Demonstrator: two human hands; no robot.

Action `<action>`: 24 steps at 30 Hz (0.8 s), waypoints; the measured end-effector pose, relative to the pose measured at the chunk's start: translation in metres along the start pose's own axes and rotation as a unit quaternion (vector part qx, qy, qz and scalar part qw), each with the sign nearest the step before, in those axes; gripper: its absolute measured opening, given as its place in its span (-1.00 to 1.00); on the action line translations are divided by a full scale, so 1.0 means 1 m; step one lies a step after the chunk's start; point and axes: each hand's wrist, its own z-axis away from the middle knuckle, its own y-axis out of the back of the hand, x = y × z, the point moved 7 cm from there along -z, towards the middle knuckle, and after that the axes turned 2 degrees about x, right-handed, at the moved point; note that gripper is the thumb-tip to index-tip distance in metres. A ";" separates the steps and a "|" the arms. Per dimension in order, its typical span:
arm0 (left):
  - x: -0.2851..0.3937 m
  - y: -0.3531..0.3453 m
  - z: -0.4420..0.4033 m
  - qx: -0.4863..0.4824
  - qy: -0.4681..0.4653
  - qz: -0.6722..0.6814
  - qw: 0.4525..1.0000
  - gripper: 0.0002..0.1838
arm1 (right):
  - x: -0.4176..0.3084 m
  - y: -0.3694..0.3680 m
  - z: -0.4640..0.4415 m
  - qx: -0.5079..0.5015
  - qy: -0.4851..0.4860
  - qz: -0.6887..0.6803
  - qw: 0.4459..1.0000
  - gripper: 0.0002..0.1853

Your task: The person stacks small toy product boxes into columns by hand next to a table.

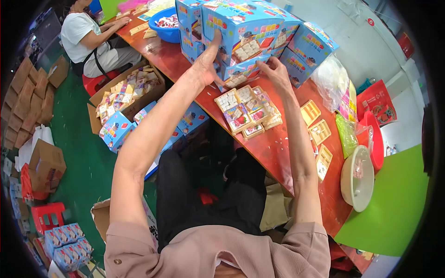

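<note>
My left hand (206, 64) grips the left side of a stack of blue printed cardboard boxes, its thumb up against the front of the upper box (245, 34). Its other fingers are mostly hidden. With bent fingers, my right hand (275, 72) holds the right front edge of the lower blue box (240, 73), just beneath the upper one. Close below both hands lies a pile of small yellow trays (248, 104) with white pieces and fruit-printed wrappers. More blue boxes (308, 48) stand behind and to the right.
Shallow yellow trays (319, 132) lie along the right of the red table (331, 204), near a cream basin (357, 178). A blue basin (166, 23) holds wrapped pieces. On the floor at left is a carton (157, 76) of packs. Another person (85, 39) sits at the far end.
</note>
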 end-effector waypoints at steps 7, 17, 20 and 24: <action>0.023 -0.009 0.025 -0.023 -0.001 -0.016 1.000 0.19 | -0.032 0.003 0.009 0.009 0.009 -0.005 1.000 -0.56; 0.055 0.027 0.061 -0.032 -0.029 0.055 0.998 0.12 | -0.091 -0.031 0.036 -0.046 0.001 -0.016 0.999 -0.60; 0.069 0.044 0.138 -0.020 -0.051 -0.013 0.998 0.01 | -0.117 -0.069 0.069 -0.062 0.005 -0.036 0.997 -0.60; 0.070 0.089 0.211 0.048 -0.086 0.015 0.995 -0.12 | -0.119 -0.124 0.098 -0.119 0.037 -0.031 0.992 -0.61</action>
